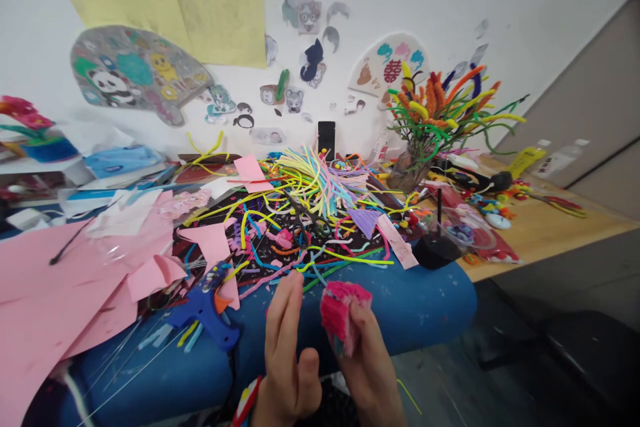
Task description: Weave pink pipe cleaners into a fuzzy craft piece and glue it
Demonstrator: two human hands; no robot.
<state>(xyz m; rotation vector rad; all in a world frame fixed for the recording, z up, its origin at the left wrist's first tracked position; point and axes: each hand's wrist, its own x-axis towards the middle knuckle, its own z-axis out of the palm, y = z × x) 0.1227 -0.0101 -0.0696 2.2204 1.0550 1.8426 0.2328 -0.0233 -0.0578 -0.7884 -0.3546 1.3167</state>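
**Pink fuzzy piece held up over a crowded craft bench**

Nearest to me are the person's two hands, raised just in front of the bench's near edge. The right hand [367,353] is closed around a pink fuzzy piece [343,310], which looks built from pipe cleaners; its fingers wrap the lower part while the bright pink top sticks up above them. The left hand [290,353] stands just beside it, flat and empty, fingers straight and pressed together, thumb tucked low, not quite touching the pink piece. A striped band [249,400] shows at the left wrist.

Just beyond the hands runs the bench [425,300], covered here in blue. To the left of the hands a blue glue gun [207,303] lies near the edge, with thin clear sticks scattered around it. Farther left, sheets of pink paper [45,293] spread across the surface. Behind the hands sits a tangle of loose pipe cleaners [310,193] in yellow, green, blue and pink. A small black cup [434,250] stands to the right of that heap. Farther back on the right, a vase of pipe-cleaner flowers [435,113] rises in orange, yellow and green. A black phone [327,139] leans upright against the white wall, and a panda fan [135,73] hangs there among stickers.
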